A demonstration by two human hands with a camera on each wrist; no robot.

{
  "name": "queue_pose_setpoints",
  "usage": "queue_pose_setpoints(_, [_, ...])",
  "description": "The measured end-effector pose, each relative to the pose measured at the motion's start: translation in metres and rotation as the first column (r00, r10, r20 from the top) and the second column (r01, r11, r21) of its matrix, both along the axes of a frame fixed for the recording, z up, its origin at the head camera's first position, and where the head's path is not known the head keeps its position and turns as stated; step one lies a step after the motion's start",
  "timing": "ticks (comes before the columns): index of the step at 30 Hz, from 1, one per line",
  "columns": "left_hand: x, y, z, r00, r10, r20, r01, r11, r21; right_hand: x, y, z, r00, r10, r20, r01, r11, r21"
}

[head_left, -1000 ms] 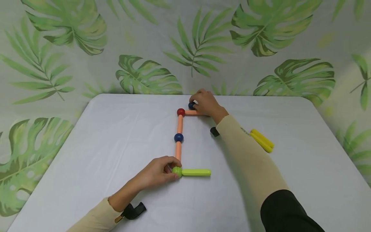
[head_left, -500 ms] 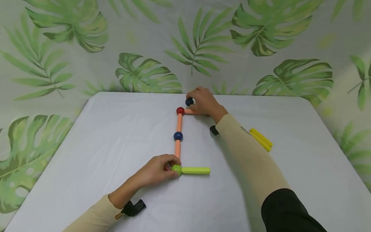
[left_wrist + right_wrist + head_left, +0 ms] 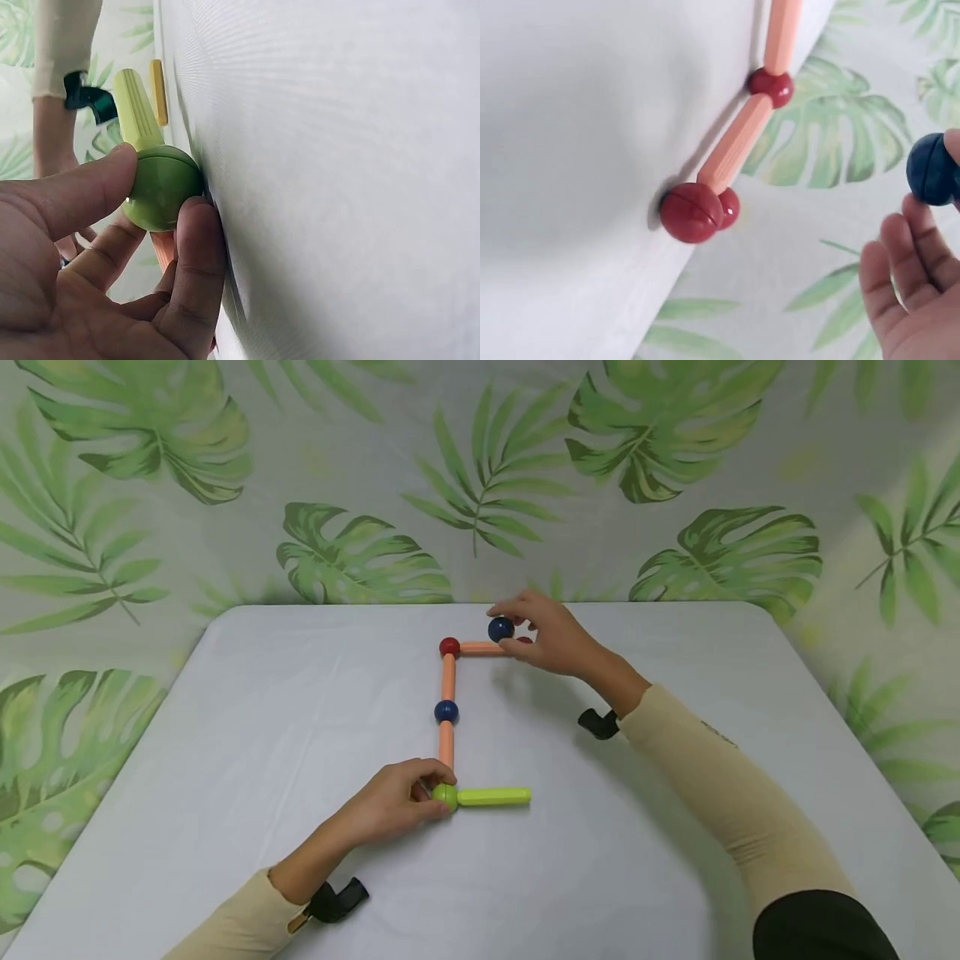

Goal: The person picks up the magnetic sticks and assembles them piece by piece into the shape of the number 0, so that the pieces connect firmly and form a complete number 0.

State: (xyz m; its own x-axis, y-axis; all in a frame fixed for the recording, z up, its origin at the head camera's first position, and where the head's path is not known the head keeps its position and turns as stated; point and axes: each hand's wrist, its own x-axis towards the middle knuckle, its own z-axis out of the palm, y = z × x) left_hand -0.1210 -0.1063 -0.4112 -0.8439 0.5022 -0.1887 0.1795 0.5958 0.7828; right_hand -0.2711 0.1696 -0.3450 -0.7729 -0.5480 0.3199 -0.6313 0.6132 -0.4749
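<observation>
My left hand (image 3: 393, 802) pinches a lime-green ball (image 3: 163, 187) between thumb and fingers. A lime-green stick (image 3: 493, 796) extends from that ball to the right. Peach sticks (image 3: 447, 677) run from the green ball up past a blue ball (image 3: 446, 711) to a red ball (image 3: 449, 647). There the line turns right along another peach stick (image 3: 735, 142). Two more red balls (image 3: 691, 213) sit at its far end, partly hidden by my hand in the head view. Above this stick, my right hand (image 3: 555, 639) holds a dark blue ball (image 3: 501, 629), apart from the pieces.
A white-covered table (image 3: 315, 693) bears the pieces, with a leaf-print cloth (image 3: 360, 552) behind its far edge. In the left wrist view a yellow stick (image 3: 158, 91) lies beyond the green one; the right sleeve (image 3: 720, 777) covers that area from the head.
My right hand has shifted right along the peach stick with the dark blue ball, uncovering a red ball. Its sleeve now hides the yellow sticks. My left hand keeps its grip.
</observation>
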Motion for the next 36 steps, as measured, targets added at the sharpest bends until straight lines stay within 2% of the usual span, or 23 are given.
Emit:
queue_pose_setpoints(4, [0.0,0.001,0.0,1.0,0.003,-0.001,-0.003,1.0,-0.003,0.028,0.019,0.007,0.996,0.023,0.084,-0.025,0.999,0.024])
queue_pose_setpoints(8, [0.0,0.001,0.001,1.0,0.003,-0.01,-0.003,1.0,-0.009,0.057,0.038,0.006,0.989,0.03,0.145,-0.035,0.999,0.034])
queue_pose_setpoints(13, [-0.002,-0.001,0.003,1.0,-0.006,-0.022,0.006,1.0,-0.011,0.088,0.058,-0.01,0.978,0.024,0.208,-0.029,0.999,0.024])
queue_pose_setpoints(16, [-0.002,-0.001,0.002,1.0,-0.007,-0.019,0.006,1.0,-0.008,0.102,0.069,-0.025,0.961,0.01,0.277,-0.012,1.0,0.008])
queue_pose_setpoints(20, [-0.003,-0.001,0.002,1.0,-0.006,-0.016,0.006,1.0,-0.007,0.114,0.078,-0.045,0.928,0.006,0.373,-0.014,1.0,0.018])
queue_pose_setpoints(24, [-0.002,-0.001,0.001,1.0,-0.001,-0.015,0.001,1.0,-0.005,0.12,0.079,-0.056,0.903,0.049,0.426,-0.074,0.996,0.042])
queue_pose_setpoints(29, [-0.001,-0.002,-0.001,1.0,-0.001,-0.003,0.001,1.0,0.007,0.126,0.075,-0.06,0.905,0.078,0.418,-0.111,0.992,0.056])
queue_pose_setpoints(36, [0.0,-0.003,-0.002,1.0,-0.008,-0.002,0.008,1.0,0.012,0.132,0.069,-0.06,0.916,0.014,0.402,-0.053,0.995,0.085])
